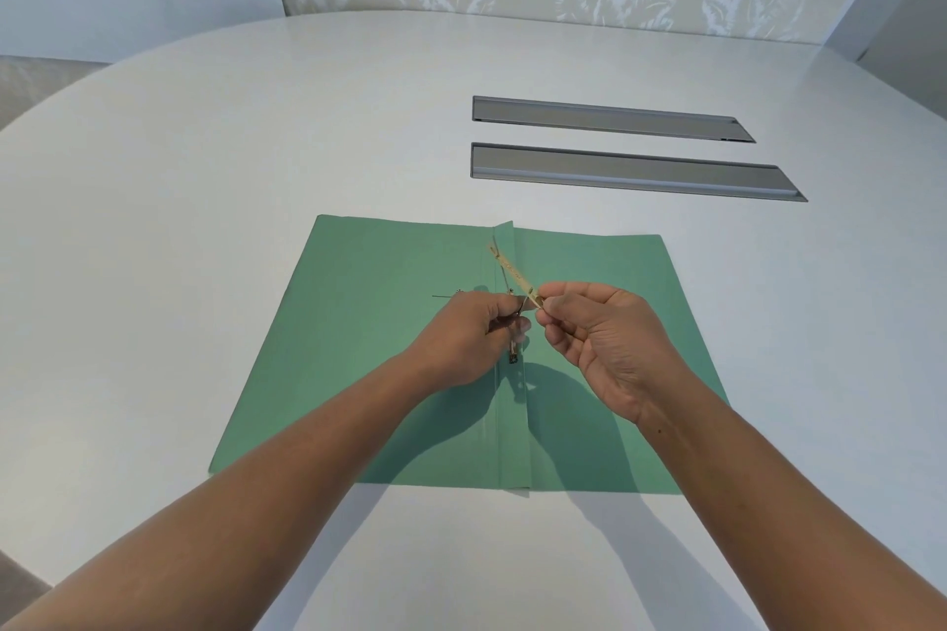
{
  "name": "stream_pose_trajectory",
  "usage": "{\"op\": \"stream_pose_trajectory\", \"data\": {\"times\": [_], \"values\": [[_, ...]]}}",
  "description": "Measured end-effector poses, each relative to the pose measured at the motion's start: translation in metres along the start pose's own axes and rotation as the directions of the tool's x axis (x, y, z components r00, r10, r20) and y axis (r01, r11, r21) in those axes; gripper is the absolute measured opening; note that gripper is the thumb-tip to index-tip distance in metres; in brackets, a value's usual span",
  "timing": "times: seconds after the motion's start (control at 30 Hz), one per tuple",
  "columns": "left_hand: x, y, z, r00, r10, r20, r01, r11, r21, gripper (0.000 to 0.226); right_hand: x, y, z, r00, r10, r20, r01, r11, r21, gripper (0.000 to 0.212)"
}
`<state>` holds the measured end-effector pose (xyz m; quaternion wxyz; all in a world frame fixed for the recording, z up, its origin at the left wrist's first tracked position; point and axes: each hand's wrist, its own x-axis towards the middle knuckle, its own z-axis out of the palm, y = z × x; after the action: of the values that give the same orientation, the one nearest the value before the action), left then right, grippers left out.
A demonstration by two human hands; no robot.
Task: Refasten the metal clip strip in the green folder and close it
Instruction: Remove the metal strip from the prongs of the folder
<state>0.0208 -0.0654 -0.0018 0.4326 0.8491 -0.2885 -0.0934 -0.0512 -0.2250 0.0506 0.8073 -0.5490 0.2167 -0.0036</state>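
Green folder [369,374] lies open flat on the white table [256,128], spine fold running toward the camera. Right hand [610,348] pinches the near end of the brass clip strip [512,272], which is tilted up off the spine; the far end sits near the fold's top. Left hand [461,338] is closed on a thin metal prong at the spine, fingertips almost touching the right's; two grey slot covers [615,169] sit beyond the folder
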Motion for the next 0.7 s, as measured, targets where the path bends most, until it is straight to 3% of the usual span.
{"op": "stream_pose_trajectory", "data": {"times": [0.1, 0.23, 0.33, 0.47, 0.57, 0.7], "values": [[-0.002, 0.002, 0.0, 1.0, -0.002, -0.001, 0.002, 1.0, -0.003, 0.032, 0.0, 0.003, -0.001, 1.0, 0.0, -0.016, -0.001, 0.999, -0.044, 0.015], [-0.005, 0.002, -0.001, 0.997, -0.075, -0.002, 0.075, 0.996, -0.051, 0.018, -0.001, 0.011, 0.0, 0.999, -0.027, -0.017, 0.024, 0.982, -0.189, 0.016], [-0.009, 0.0, -0.007, 0.99, -0.141, 0.007, 0.141, 0.985, -0.103, 0.015, -0.002, 0.02, 0.002, 0.995, -0.098, -0.012, 0.088, 0.938, -0.336, 0.02], [-0.011, -0.007, -0.019, 0.968, -0.251, -0.017, 0.251, 0.967, -0.041, 0.023, -0.005, 0.036, 0.004, 0.982, -0.188, -0.003, 0.163, 0.858, -0.487, 0.023], [-0.014, -0.011, -0.027, 0.953, -0.302, 0.011, 0.297, 0.931, -0.212, 0.021, -0.005, 0.048, 0.004, 0.973, -0.228, -0.021, 0.178, 0.812, -0.556, 0.026], [-0.013, -0.011, -0.031, 0.916, -0.397, 0.059, 0.359, 0.748, -0.559, 0.055, -0.006, 0.058, 0.004, 0.972, -0.235, -0.012, 0.181, 0.781, -0.598, 0.029]]}}
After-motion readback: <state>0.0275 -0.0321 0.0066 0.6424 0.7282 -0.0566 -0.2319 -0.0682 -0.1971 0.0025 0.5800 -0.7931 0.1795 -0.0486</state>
